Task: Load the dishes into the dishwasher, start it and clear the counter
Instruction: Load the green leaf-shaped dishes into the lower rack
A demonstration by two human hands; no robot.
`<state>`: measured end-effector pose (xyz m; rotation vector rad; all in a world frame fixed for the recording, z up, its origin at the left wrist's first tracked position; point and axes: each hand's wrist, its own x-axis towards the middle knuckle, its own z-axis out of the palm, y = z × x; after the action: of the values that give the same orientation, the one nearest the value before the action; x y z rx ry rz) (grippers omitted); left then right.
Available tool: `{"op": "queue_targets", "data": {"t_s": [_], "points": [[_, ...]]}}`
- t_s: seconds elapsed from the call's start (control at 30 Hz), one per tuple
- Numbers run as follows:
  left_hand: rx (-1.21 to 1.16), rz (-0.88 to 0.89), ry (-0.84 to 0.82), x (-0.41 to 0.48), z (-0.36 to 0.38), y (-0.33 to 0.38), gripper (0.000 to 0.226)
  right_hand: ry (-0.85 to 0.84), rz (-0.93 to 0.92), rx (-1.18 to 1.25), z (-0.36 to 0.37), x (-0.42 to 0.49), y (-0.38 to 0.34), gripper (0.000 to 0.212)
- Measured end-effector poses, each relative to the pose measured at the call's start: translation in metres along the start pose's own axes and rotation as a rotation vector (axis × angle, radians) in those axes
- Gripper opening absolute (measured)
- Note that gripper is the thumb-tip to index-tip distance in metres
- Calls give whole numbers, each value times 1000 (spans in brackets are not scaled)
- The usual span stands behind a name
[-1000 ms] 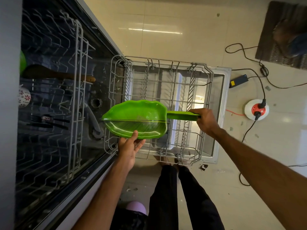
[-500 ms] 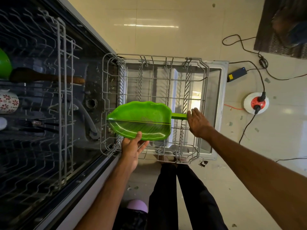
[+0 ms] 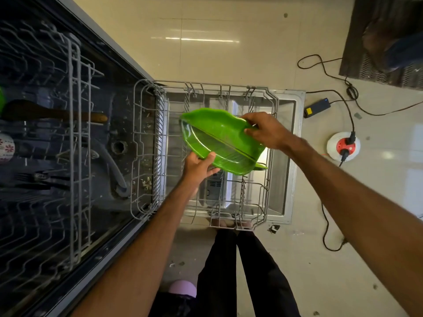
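Note:
A green leaf-shaped plate [image 3: 219, 140] hangs tilted above the pulled-out lower rack [image 3: 206, 197] of the open dishwasher. My left hand [image 3: 198, 167] grips its near rim, thumb on the inner face. My right hand [image 3: 266, 130] grips the far rim at the upper right. The plate's stem tip pokes out at the lower right. The lower rack holds no dishes that I can see.
The upper rack [image 3: 75, 138] at left holds a wooden spoon [image 3: 55, 114], a patterned cup [image 3: 6, 148] and dark cutlery [image 3: 36, 178]. On the floor at right lie a round power socket [image 3: 343, 146], a black adapter [image 3: 317, 107] and cables. My legs stand just below the rack.
My right hand left the plate's stem and took the far rim. The plate turned clockwise and moved right over the lower rack, with my left hand following.

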<state>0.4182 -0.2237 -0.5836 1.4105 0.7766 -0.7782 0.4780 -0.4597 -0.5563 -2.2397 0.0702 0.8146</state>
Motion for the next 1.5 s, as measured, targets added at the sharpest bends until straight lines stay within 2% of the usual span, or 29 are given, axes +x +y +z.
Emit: {"op": "queue_targets", "data": {"t_s": [0.07,0.13,0.2,0.23,0.33,0.4,0.5,0.7,0.87,1.2,1.5], "points": [[128,55,-71,10,12,3,28,55,7,-38,-8,7,4,33],[559,180,-75,20,18,-4,41,139,15,-78,-14,9,7,36],[1038,397,-74,27,17,-19,48,199,21,-141,-17,7,10,40],[1183,452,-126,27,17,-28,57,213,30,-164,-17,5,10,42],[1503,456,-261,19,17,-57,83,216,45,-210,-12,-3,9,41],[1637,484,-295,12,17,-72,90,200,34,-244,-6,-8,7,41],[1618,486,-259,1,15,-80,91,160,16,-269,4,-11,1,39],[1618,475,-307,-11,4,-86,102,83,24,-417,21,-14,-8,38],[1592,457,-328,-9,0,-86,107,56,68,-482,36,-13,-10,46],[1501,427,-334,-7,1,-78,108,32,106,-468,59,-12,0,42],[1477,407,-327,-9,-2,-80,106,-75,191,-507,62,-11,6,38]]}}
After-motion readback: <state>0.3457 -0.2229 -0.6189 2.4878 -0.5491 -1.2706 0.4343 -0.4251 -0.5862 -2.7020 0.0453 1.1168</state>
